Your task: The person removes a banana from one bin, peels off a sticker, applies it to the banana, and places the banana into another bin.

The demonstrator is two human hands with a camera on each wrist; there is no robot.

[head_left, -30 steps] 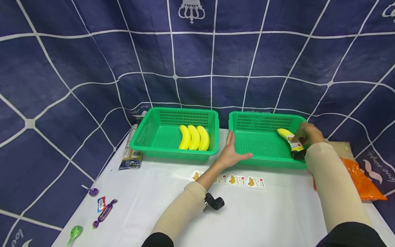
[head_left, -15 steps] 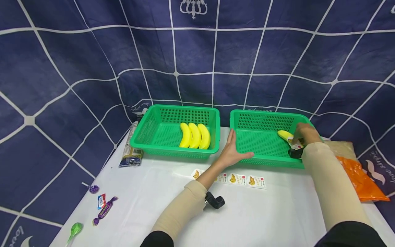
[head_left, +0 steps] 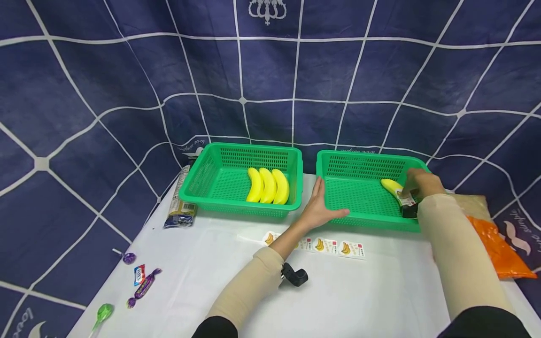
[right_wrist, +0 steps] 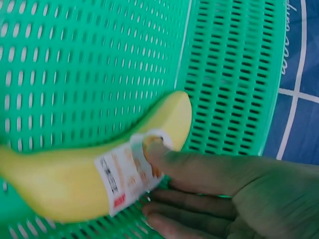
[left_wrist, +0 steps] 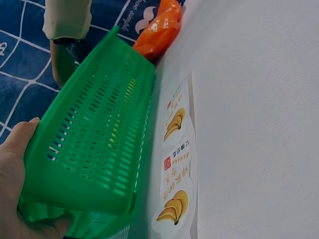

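A yellow banana [right_wrist: 65, 184] with a white label [right_wrist: 127, 172] round its middle lies at the right end of the right green basket [head_left: 352, 192]. My right hand [right_wrist: 239, 184] holds this banana, its thumb on the label and its other fingers along the near side, partly hidden. My left hand [head_left: 317, 209] is spread against the left front corner of the same basket, fingers along the left side and thumb along the front wall. On the table in front lies a strip of banana stickers [head_left: 331, 246], partly covered by the left forearm.
Several objects stand around: a left green basket [head_left: 211, 190] with three bananas [head_left: 267, 186], a dark printed packet [head_left: 181, 202] beside it, and an orange bag [head_left: 498, 249] right of the right basket. Wrapped candies [head_left: 145, 286] and a green lollipop [head_left: 103, 313] lie at the table's left edge.
My right wrist tilts slightly and comes back while the hand stays at the labelled banana. The left hand keeps its place at the basket corner; the head view shifts a little.
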